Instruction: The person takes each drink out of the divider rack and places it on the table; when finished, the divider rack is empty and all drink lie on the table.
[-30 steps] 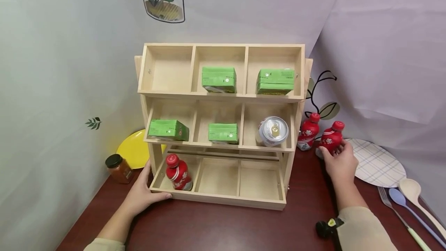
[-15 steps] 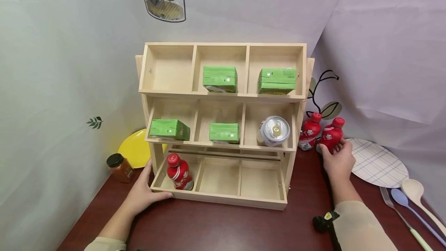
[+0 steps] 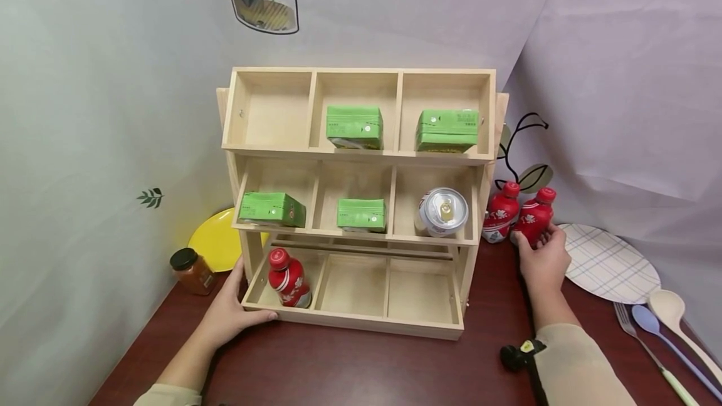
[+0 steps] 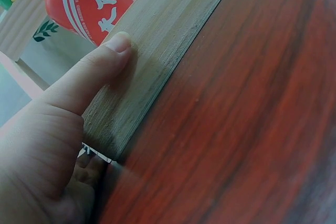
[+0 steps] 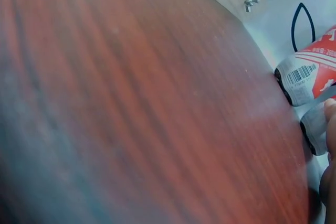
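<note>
Grip of right hand (image 3: 544, 263), with forearm (image 3: 550, 307) stretched forward and fingers curled round a red bottle (image 3: 534, 218) right of the wooden rack (image 3: 372, 324); spread left hand (image 3: 224, 318) against that rack's lower-left corner, thumb straight.

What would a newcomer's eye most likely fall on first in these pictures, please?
Probably the rack in the middle, with green cartons on its upper two tiers. Next, the red bottles: one in the bottom left compartment, two to the rack's right, one of those gripped by the right hand. The yellow plate at the left also stands out.
</note>
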